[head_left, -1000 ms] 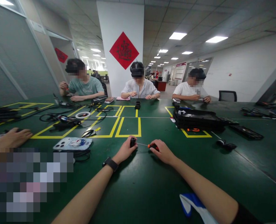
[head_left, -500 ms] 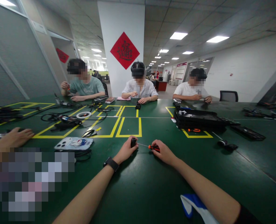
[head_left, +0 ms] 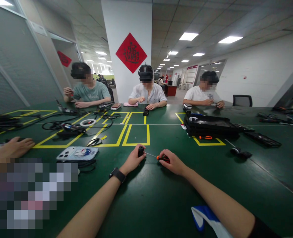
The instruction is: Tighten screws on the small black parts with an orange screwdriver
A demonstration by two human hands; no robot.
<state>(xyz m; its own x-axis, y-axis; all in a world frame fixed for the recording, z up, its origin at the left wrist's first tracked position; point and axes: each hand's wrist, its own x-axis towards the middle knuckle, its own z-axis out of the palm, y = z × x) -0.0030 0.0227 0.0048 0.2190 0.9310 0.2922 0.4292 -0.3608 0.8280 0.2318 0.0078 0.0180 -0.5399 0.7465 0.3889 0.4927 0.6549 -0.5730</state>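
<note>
My left hand (head_left: pixel 132 158) is closed around a small black part (head_left: pixel 141 151), whose exact kind I cannot make out. In my right hand (head_left: pixel 175 162) is a screwdriver (head_left: pixel 158 158) with an orange-and-black handle, held between thumb and fingers. Its thin metal shaft points left and reaches the black part; the tip itself is too small to see clearly. Both hands are just above the green table (head_left: pixel 146 198), in front of a yellow taped rectangle. A dark watch (head_left: pixel 117 175) is on my left wrist.
A phone (head_left: pixel 78 153) lies on coiled cable to the left, near another person's hand (head_left: pixel 14 147). Stacked black trays (head_left: pixel 208 125), an orange-handled tool (head_left: pixel 205 137) and a black-handled tool (head_left: pixel 240 153) lie right. Cables (head_left: pixel 69 127) clutter the left. Three people sit opposite.
My right fingers have shifted slightly on the screwdriver handle, the index finger lifting a little. My left hand keeps hold of the black part. The view has moved slightly.
</note>
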